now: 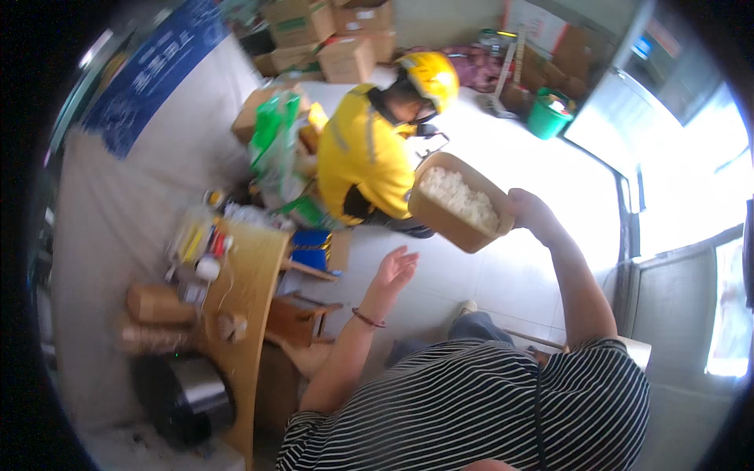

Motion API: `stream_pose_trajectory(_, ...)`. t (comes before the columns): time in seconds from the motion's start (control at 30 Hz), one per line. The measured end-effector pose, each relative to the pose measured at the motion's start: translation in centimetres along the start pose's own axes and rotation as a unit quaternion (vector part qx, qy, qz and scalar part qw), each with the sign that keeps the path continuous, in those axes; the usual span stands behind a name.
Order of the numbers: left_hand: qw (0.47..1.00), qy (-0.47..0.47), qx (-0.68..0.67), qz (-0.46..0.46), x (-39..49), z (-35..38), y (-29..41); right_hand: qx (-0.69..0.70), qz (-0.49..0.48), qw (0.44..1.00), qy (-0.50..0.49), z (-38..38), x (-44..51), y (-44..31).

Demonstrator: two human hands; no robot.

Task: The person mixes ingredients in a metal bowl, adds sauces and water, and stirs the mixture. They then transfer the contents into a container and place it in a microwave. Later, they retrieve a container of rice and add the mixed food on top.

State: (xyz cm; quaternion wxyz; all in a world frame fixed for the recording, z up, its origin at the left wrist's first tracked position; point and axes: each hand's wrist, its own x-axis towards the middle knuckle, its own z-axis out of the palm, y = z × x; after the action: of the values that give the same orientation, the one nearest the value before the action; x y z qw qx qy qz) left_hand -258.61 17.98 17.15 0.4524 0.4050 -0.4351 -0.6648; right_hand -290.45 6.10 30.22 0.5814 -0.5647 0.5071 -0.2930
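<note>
A rectangular brown paper food box (pixel 453 232) holds cooked white rice (pixel 458 197). My right hand (pixel 529 215) grips the box by its right end, the thumb at the rim, and the box is held tilted above the floor. No lid is on it. My left hand (pixel 396 272) is raised in the air to the left of the box and below it in the picture, with nothing in it and its fingers apart. A reddish bracelet (pixel 369 318) circles my left wrist.
Beyond the box a person in a yellow jacket and helmet (pixel 368 147) bends forward. To the left, a wooden table (pixel 253 265) bears a black and silver rice cooker (pixel 188 394) and paper boxes (pixel 156 303). A green bucket (pixel 548 120) and stacked cartons (pixel 347 59) stand farther off.
</note>
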Motion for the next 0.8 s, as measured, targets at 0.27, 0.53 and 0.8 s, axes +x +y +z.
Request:
stream_pose_trajectory(0.27, 0.953, -0.116, -0.261, -0.097, 24.3, 25.5, 0.9, -0.205, -0.024, 0.932, 0.297, -19.6, -6.2, 5.3)
stream_pose_trajectory(0.53, 0.927, -0.173, -0.243, -0.226, 43.6, 35.3, -0.7, 0.244, 0.06, 0.94, 0.232, -36.7, 0.2, 9.8)
stream_pose_trajectory(0.8, 0.911, -0.347, 0.003, -0.221, 69.8, 42.0, 0.9, 0.432, 0.044, 0.859, 0.273, -49.3, 15.9, 11.3)
